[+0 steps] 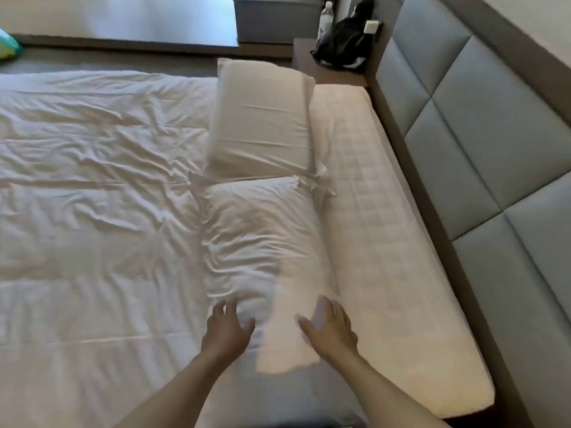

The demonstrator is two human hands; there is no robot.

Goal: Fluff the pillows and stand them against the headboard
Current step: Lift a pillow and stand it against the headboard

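Pillow position: near pillow (pixel 262 242) is lying flat at 12 o'clock from both hands, long axis running 12 to 6.
Hands: left hand (pixel 227 330) and right hand (pixel 332 329) are spreading fingers, touching its near end, gripping nothing.
Headboard: headboard (pixel 482 125) is standing at 3 o'clock.

White pillows (pixel 262 242), white duvet (pixel 92 180), grey panelled headboard (pixel 482 134), black bag (pixel 343 47).

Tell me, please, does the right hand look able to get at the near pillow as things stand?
Probably yes: the right hand is already at the near pillow's closest end, fingers spread, with nothing between them; the left hand flanks the other corner.
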